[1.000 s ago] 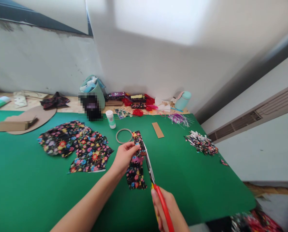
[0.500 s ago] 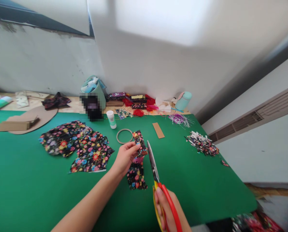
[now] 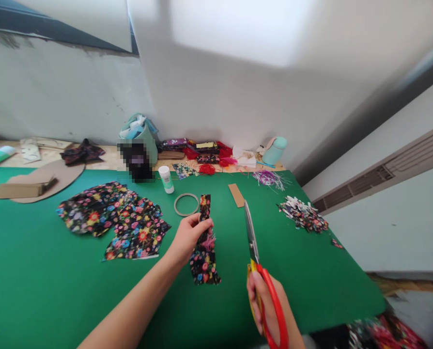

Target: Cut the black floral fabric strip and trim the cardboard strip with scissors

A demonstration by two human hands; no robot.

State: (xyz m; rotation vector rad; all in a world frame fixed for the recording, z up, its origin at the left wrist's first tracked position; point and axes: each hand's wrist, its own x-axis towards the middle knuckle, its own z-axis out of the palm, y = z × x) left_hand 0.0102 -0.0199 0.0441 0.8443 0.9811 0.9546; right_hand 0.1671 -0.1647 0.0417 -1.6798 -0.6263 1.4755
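Floral fabric strip [image 3: 204,242] is pinched at mid-length by the left hand [image 3: 189,237], over the green mat [image 3: 38,281]. The scissors [image 3: 252,237] (blades together) have swung right, clear of the cloth, so the cut is broken off. The right hand [image 3: 269,303] grips their red handles. Ring [image 3: 186,204] and cardboard strip [image 3: 236,195] lie beyond; larger floral pieces [image 3: 115,218] lie to the left. Nothing lies between blades and strip.
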